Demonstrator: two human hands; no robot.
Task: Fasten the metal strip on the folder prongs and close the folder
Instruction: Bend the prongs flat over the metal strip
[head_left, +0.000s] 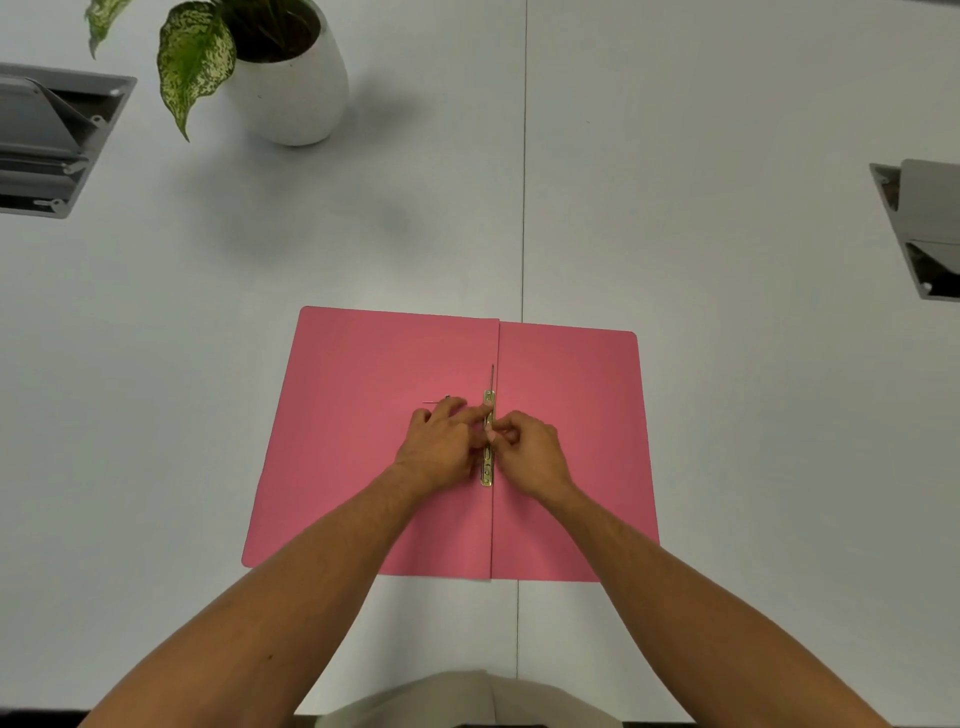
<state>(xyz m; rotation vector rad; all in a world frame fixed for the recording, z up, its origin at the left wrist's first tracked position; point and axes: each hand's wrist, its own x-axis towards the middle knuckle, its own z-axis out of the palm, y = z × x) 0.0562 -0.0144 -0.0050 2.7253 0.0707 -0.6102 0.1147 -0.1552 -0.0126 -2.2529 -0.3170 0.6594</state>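
Note:
A pink folder (363, 467) lies open and flat on the white table. A gold metal strip (488, 475) runs along its centre fold. One thin prong (492, 375) sticks out past the strip's far end. My left hand (441, 452) rests on the left flap with its fingertips pressing the strip. My right hand (530, 449) comes in from the right and pinches the strip's middle. Both hands hide the middle of the strip. A thin dark line (431, 402) shows on the left flap beyond my left fingers.
A white pot (296, 98) with a speckled green plant stands far left. Grey cable hatches sit in the table at the left edge (52, 140) and the right edge (924, 228). A seam (523, 182) splits the table down the middle.

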